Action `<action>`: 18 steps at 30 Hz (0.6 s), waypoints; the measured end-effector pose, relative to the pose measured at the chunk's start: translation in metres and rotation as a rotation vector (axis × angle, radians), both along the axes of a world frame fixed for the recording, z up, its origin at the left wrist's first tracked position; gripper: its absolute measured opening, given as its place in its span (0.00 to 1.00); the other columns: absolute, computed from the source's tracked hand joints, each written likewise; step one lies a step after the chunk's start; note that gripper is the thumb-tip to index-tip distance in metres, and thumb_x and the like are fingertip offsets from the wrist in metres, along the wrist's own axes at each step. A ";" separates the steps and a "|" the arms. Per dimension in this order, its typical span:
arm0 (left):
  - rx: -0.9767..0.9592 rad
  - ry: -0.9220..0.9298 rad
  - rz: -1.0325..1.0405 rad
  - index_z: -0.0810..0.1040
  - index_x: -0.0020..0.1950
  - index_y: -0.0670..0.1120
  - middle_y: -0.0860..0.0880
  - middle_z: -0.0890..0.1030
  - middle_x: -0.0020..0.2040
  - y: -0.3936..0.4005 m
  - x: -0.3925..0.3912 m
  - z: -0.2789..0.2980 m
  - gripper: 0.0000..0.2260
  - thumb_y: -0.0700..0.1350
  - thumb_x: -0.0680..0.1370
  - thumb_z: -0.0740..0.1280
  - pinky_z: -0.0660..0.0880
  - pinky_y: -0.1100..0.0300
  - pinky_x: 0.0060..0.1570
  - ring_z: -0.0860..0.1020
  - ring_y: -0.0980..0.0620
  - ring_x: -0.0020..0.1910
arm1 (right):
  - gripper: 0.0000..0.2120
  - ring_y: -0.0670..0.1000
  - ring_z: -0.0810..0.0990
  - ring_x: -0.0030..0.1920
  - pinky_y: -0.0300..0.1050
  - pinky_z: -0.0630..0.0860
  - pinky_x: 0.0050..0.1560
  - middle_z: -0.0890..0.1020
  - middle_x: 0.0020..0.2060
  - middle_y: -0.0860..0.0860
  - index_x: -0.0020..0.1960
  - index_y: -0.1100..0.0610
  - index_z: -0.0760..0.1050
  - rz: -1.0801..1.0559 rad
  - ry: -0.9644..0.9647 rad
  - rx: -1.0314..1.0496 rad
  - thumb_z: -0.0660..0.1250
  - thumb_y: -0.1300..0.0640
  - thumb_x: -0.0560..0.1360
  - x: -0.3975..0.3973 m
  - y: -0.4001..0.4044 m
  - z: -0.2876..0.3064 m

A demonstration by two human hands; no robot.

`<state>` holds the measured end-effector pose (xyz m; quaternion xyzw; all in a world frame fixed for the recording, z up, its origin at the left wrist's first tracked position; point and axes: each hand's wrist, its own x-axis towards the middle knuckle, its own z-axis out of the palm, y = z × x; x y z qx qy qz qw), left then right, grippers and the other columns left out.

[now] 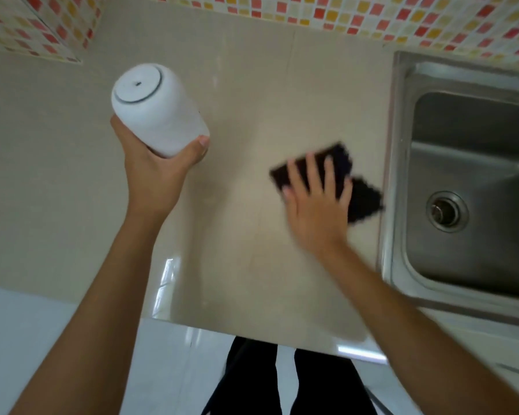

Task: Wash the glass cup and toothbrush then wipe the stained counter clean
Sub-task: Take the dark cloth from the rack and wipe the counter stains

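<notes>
You're on the wipe step: right hand (315, 202) flat on dark cloth (363, 199), left hand (153, 169) clamped on white container (156, 109) (lifted off surface (252, 100)); next, cover remaining patches.

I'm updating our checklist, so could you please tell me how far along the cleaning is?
Washing can't be judged: no cup or toothbrush shows, and the sink is empty. Wiping is in hand: the right hand presses a dark cloth on the counter while the left hand lifts a white container.

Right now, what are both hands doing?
Left hand: closed around a white container, lifted off the counter.
Right hand: open, flat on a dark cloth.
</notes>
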<state>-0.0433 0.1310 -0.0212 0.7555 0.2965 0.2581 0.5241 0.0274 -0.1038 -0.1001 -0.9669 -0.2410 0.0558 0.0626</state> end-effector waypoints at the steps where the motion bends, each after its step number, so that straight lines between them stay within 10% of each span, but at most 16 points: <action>1: 0.008 -0.003 0.014 0.56 0.72 0.47 0.49 0.72 0.67 0.002 -0.003 0.003 0.41 0.48 0.68 0.79 0.75 0.61 0.60 0.75 0.57 0.63 | 0.25 0.58 0.53 0.78 0.67 0.52 0.72 0.56 0.78 0.51 0.78 0.45 0.54 0.050 -0.010 0.007 0.48 0.42 0.82 -0.046 -0.011 0.002; 8: 0.058 0.006 0.077 0.56 0.71 0.49 0.53 0.72 0.66 0.015 -0.024 0.016 0.39 0.47 0.69 0.78 0.74 0.66 0.57 0.74 0.62 0.62 | 0.25 0.58 0.54 0.78 0.70 0.51 0.72 0.57 0.78 0.49 0.78 0.43 0.56 0.528 0.070 0.034 0.50 0.41 0.82 -0.130 0.021 0.008; 14: 0.091 0.016 0.101 0.57 0.72 0.48 0.50 0.72 0.67 0.023 -0.054 0.020 0.40 0.49 0.68 0.78 0.74 0.58 0.62 0.74 0.59 0.63 | 0.26 0.56 0.45 0.79 0.68 0.40 0.73 0.49 0.79 0.48 0.79 0.43 0.47 0.210 0.090 -0.026 0.41 0.41 0.82 0.051 0.113 -0.003; 18: 0.086 -0.004 0.140 0.56 0.73 0.46 0.50 0.71 0.67 0.025 -0.065 0.021 0.41 0.48 0.69 0.78 0.74 0.57 0.63 0.73 0.59 0.64 | 0.27 0.57 0.48 0.78 0.67 0.43 0.74 0.52 0.79 0.52 0.79 0.47 0.50 0.135 0.035 0.016 0.43 0.42 0.82 0.002 0.092 -0.003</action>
